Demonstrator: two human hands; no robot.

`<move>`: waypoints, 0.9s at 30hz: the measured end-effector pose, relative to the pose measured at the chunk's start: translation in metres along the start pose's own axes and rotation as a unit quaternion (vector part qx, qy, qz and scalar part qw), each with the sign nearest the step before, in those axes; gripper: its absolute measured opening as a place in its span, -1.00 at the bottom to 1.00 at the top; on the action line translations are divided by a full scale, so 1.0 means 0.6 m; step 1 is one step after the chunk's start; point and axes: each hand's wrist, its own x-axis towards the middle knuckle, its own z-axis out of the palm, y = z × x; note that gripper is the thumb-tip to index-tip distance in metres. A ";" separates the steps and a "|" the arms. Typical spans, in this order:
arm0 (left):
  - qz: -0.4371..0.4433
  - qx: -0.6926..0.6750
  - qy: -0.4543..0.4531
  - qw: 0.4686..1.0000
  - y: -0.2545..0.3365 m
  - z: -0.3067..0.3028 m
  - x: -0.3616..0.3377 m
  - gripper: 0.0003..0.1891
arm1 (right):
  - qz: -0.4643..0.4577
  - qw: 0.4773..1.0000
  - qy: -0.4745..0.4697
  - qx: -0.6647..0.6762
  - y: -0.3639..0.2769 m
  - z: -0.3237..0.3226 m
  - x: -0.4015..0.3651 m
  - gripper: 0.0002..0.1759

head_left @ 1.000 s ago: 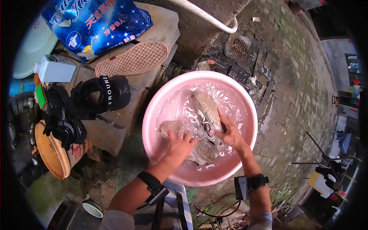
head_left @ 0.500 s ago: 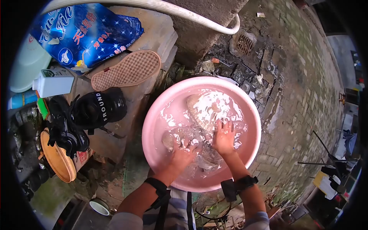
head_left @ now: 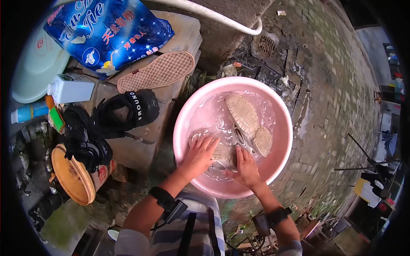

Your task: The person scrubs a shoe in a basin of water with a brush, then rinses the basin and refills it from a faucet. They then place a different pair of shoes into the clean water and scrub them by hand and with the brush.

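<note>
- Left hand (head_left: 198, 155) lies flat, fingers spread, on a sunken shoe (head_left: 222, 155) in a basin (head_left: 179, 121).
- Right hand (head_left: 245, 168), fingers straight, touches a sole-up shoe (head_left: 247, 121) beyond it.

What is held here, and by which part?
Nothing clearly gripped: left hand lies flat on a submerged shoe; right hand rests open against its side.
</note>
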 end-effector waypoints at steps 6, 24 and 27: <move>-0.011 0.126 -0.049 0.991 0.010 0.023 0.002 -0.16 | 0.132 0.981 -0.110 -0.096 -0.013 0.023 0.027 0.07; -0.028 0.271 0.047 0.961 -0.015 0.119 0.037 -0.46 | 0.219 0.967 -0.094 -0.089 0.020 0.071 0.070 -0.14; -0.077 0.233 -0.129 0.961 -0.009 0.088 0.035 -0.38 | 0.236 0.937 -0.257 -0.033 0.040 0.049 0.109 -0.12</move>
